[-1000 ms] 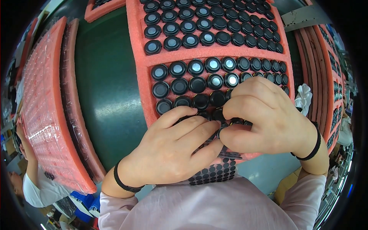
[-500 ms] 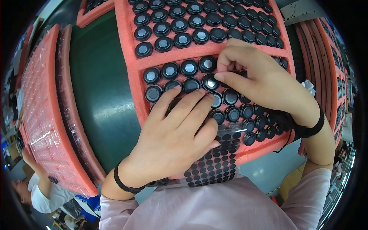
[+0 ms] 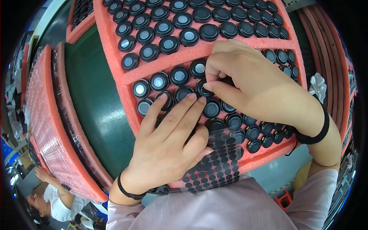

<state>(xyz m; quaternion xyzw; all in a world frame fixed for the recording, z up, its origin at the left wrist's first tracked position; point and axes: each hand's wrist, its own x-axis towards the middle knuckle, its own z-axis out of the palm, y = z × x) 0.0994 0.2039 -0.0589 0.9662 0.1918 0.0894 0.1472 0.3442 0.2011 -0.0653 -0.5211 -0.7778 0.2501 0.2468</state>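
Observation:
A pink foam tray (image 3: 112,73) holds rows of black round parts (image 3: 179,75), some with silver discs on top and others dark. Over its near section spreads my left hand (image 3: 166,140), fingers stretched out and fingertips resting on the parts. My right hand (image 3: 249,82) is closed in a pinch, its thumb tip at the top of a dark-topped round part (image 3: 202,88). What sits between those fingers, if anything, is hidden. A clear sheet of black round stickers (image 3: 218,163) lies beside my left thumb, across the tray's near edge.
Wrapped pink foam trays (image 3: 50,126) lean on the left along a dark green surface (image 3: 96,115). Stacked foam sheets (image 3: 326,57) and a crumpled white wad (image 3: 317,86) are at right. Another person (image 3: 53,199) works at the lower left.
The view has shifted, so the tray sits lower and further left. My right thumb is now over the round part, whose shiny silver top looks dark. The left hand stays spread on the parts.

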